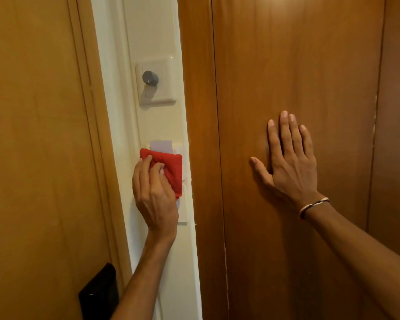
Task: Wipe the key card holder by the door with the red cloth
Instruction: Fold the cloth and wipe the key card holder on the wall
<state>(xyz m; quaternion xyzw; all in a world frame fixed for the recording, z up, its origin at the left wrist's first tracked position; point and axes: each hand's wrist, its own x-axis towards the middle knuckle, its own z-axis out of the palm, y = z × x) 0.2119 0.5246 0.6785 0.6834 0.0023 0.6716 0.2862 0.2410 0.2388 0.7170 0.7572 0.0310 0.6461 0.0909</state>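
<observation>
The white key card holder (185, 169) is mounted on a narrow cream strip of wall between two wooden surfaces. A pale key card (161, 146) sticks up out of its top. My left hand (154, 197) presses a folded red cloth (169, 168) flat against the holder's front, covering most of it; only the holder's right edge and a bottom corner show. My right hand (289, 162) lies flat and open on the wooden panel to the right, fingers spread, holding nothing.
Above the holder sits a white wall plate (164, 93) with a grey round knob (150, 77). A wooden door (37, 158) with a black lock unit (99, 294) fills the left. Wooden panelling (310, 65) fills the right.
</observation>
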